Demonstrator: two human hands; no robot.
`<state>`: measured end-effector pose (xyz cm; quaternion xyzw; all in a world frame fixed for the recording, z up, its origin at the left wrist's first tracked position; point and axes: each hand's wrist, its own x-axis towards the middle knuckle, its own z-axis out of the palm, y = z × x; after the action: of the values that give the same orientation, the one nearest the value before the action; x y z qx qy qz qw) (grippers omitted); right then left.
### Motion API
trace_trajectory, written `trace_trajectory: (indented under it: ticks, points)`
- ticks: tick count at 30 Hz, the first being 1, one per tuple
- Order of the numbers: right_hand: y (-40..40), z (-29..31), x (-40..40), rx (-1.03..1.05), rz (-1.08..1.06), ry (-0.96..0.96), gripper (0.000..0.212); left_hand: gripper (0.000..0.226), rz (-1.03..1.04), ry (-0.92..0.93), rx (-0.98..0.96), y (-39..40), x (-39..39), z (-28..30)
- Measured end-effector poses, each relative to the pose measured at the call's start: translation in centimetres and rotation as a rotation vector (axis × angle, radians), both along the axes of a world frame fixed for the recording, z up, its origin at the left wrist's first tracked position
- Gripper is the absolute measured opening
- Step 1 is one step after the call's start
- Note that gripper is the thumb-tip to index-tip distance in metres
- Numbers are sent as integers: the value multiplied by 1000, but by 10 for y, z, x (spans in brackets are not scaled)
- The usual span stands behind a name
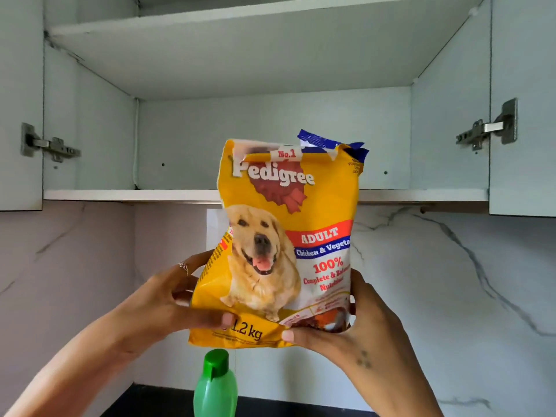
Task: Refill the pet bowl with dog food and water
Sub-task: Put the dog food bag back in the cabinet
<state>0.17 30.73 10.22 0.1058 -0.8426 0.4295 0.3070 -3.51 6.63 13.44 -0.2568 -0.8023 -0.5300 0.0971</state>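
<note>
Both hands hold a yellow plastic dog food bag [285, 236] upright in front of the open pale cabinet [270, 115], its torn top level with the lower shelf. The left hand [168, 299] and right hand [346, 326] each clasp a bottom corner, thumbs pressed on the front. A green plastic bottle [215, 386] stands below, on the dark desk [144, 401].

Bright even daylight, soft shadows, slight blur, wide-angle edge distortion.
</note>
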Motion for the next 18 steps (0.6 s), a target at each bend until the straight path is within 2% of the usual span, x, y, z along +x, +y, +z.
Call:
trace_trajectory:
  ticks: [3,6,10,15,18]
  points:
    - [3,3,9,-8,18,22,74,110,-10,11,-11,1,7,3]
    - [6,11,11,-17,24,66,72,98,-9,24,-16,4,8,14]
    - [13,31,2,10,-5,101,77,99,24,49,-44,13,-4,37]
    - [29,70,-11,29,-66,166,80,90,-45,22,17,36,-24,70]
    - [40,96,-17,45,-96,203,72,83,-79,20,31,50,-37,92]
